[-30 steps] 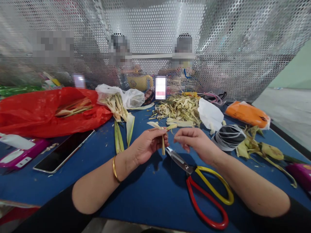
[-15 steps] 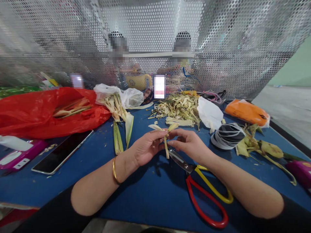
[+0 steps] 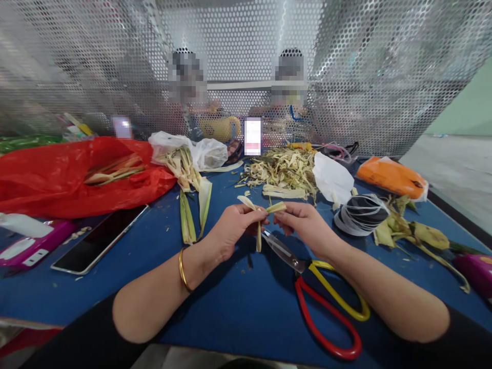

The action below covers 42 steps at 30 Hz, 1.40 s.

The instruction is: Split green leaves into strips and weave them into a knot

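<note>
Red bag (image 3: 42,177): open, dry stalks inside; no print legible.
Magenta box (image 3: 52,243): pale labels on it, too small to read.
Phone (image 3: 100,240): lying flat, screen dark.
Clear bag (image 3: 211,154): bunched behind pale stalks, no writing seen.
Green strips (image 3: 187,220): lying on the table (image 3: 215,318), just left of the left hand.
Left hand (image 3: 232,228): thumb and fingers clamped on the middle of the husk.
Husk (image 3: 259,242): held up off the table between the two hands, one end pointing up left, one reaching right, one hanging down.
Lit screen (image 3: 252,130): upright at the back, pixelated, unreadable.
Scissors (image 3: 284,250): on the table, tips below the husk, red and yellow handles, no brand visible.
Right hand (image 3: 307,223): a second ago apart from the husk; thumb and forefinger now look pinched together on its right end, so both hands seem to be working it.
Spool (image 3: 361,215): pale thread on black, no label visible.
Orange packet (image 3: 392,178): dark marking, not readable.
</note>
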Tool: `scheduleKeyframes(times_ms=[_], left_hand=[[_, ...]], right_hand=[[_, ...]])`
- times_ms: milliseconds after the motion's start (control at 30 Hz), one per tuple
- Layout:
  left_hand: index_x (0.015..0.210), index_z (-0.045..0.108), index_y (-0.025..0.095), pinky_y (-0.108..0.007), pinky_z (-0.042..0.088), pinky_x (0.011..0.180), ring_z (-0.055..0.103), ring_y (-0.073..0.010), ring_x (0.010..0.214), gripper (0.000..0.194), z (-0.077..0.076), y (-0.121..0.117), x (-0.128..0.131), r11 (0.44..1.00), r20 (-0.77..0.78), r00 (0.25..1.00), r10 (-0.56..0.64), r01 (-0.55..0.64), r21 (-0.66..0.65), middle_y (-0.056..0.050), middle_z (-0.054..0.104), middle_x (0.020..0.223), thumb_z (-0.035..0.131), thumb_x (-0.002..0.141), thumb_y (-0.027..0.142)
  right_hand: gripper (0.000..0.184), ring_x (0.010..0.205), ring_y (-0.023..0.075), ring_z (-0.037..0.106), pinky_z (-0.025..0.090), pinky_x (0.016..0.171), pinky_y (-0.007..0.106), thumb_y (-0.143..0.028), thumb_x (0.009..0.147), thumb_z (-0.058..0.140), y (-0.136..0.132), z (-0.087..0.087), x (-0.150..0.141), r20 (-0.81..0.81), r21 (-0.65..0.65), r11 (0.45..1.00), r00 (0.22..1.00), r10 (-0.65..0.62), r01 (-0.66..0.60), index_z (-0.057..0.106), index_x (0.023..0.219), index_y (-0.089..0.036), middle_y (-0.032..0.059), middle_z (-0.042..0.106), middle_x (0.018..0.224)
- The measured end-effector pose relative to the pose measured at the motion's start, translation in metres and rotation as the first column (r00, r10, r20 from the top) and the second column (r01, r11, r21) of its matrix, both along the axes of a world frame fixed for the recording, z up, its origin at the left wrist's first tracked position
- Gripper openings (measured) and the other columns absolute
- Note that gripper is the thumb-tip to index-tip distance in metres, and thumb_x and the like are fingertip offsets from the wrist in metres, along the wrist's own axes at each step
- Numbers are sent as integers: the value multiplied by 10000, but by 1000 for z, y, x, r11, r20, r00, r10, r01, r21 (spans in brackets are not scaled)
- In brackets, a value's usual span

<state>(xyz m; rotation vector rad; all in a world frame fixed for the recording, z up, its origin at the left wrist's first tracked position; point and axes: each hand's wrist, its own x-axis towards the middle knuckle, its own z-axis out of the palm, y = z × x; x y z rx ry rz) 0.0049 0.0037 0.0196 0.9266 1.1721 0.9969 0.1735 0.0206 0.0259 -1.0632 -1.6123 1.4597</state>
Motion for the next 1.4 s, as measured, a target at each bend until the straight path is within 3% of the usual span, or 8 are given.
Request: scheduleKeyframes(times_ms=[233,400,667,933,1100,1167,1267,1400], left_hand=[[739,677,117,-208,420,539,537,-95,529,195,2,-2,4,999,-105,994,6,-2,37,-21,639,624,713,672,296],[693,665,118,-196,418,512,537,-96,523,124,3,-7,9,998,-159,987,-23,33,59,-26,634,627,708,661,229],[762,676,122,-228,478,614,605,-119,610,207,-4,-2,1,977,82,980,-179,187,-106,-72,688,759,675,712,323],[644,644,125,-181,367,453,488,-76,456,151,-3,-3,8,997,-69,997,-29,24,-73,-13,586,550,692,661,267],[582,624,133,-175,342,430,469,-72,448,148,-2,5,-1,996,-116,990,75,-79,-29,-5,559,532,697,639,248],[569,620,137,-180,343,434,469,-72,448,155,-1,9,-6,994,-115,988,105,-106,-10,-6,560,534,699,638,252],[570,635,142,-187,365,463,475,-71,456,136,3,14,-11,986,-98,982,164,-164,8,-6,562,536,683,654,238],[555,629,146,-192,358,461,475,-72,455,131,9,19,-16,975,-69,973,220,-220,18,-3,557,522,656,668,207]], right_hand=[[285,518,58,457,348,516,213,-369,674,733,-3,-3,-2,-99,-217,972,993,67,-87,622,803,-140,-32,577,666],[318,492,69,499,396,517,219,-388,627,765,-5,-10,-5,-143,-325,946,988,-61,12,581,732,-151,-35,581,598],[170,502,90,519,427,506,224,-290,668,683,-1,-6,-4,-52,-51,991,991,-125,123,566,660,-168,-39,574,555],[118,533,123,550,426,539,253,-292,797,561,4,-9,1,212,221,973,971,-110,63,572,735,-193,-23,579,606],[224,689,167,590,397,620,288,-319,807,562,5,21,23,569,606,794,721,-395,-43,576,988,-188,82,638,971],[207,698,194,592,369,600,289,-333,779,582,-3,36,33,760,534,804,565,-321,-261,596,931,-192,78,649,880],[197,632,211,600,338,532,283,-347,713,623,-29,45,47,936,234,840,348,-58,-490,606,853,-208,56,655,727],[380,730,256,662,437,585,309,-312,760,544,-66,23,66,928,262,843,362,-87,-470,594,1133,-258,97,699,906]])
